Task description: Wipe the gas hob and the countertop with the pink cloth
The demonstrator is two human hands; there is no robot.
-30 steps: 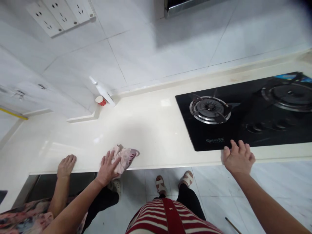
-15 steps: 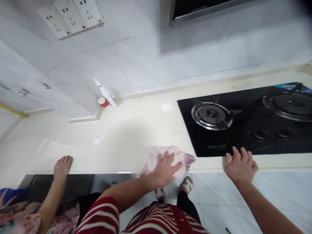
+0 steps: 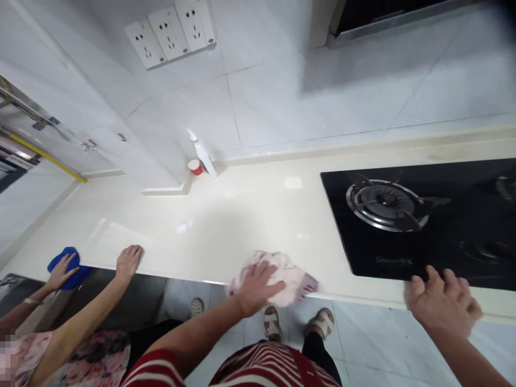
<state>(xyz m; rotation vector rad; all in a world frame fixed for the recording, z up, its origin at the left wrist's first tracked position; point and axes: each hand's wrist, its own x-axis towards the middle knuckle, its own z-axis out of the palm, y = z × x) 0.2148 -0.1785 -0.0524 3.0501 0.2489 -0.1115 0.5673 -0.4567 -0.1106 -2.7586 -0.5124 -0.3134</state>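
My left hand [image 3: 258,287] presses on a pale pink cloth [image 3: 290,277] at the front edge of the counter, its fingers bent onto the fabric. Part of the cloth, with a purple end, hangs past the edge. My right hand [image 3: 443,301] holds nothing; its fingers are apart, and it rests at the counter edge by the front of the black gas stove [image 3: 363,252]. The cream countertop [image 3: 242,215] stretches between the wall and me.
A co-worker's hand [image 3: 129,260] leans on the counter edge to the left; their other hand [image 3: 60,271] is on a blue cloth [image 3: 68,255]. A white spray bottle [image 3: 205,158] and a red paper cup [image 3: 195,167] stand by the wall. Sockets [image 3: 171,35] are above.
The view has swung left. My left hand and the cloth have slid a little left along the counter edge. The co-worker's hand with the blue cloth has come up onto the counter.
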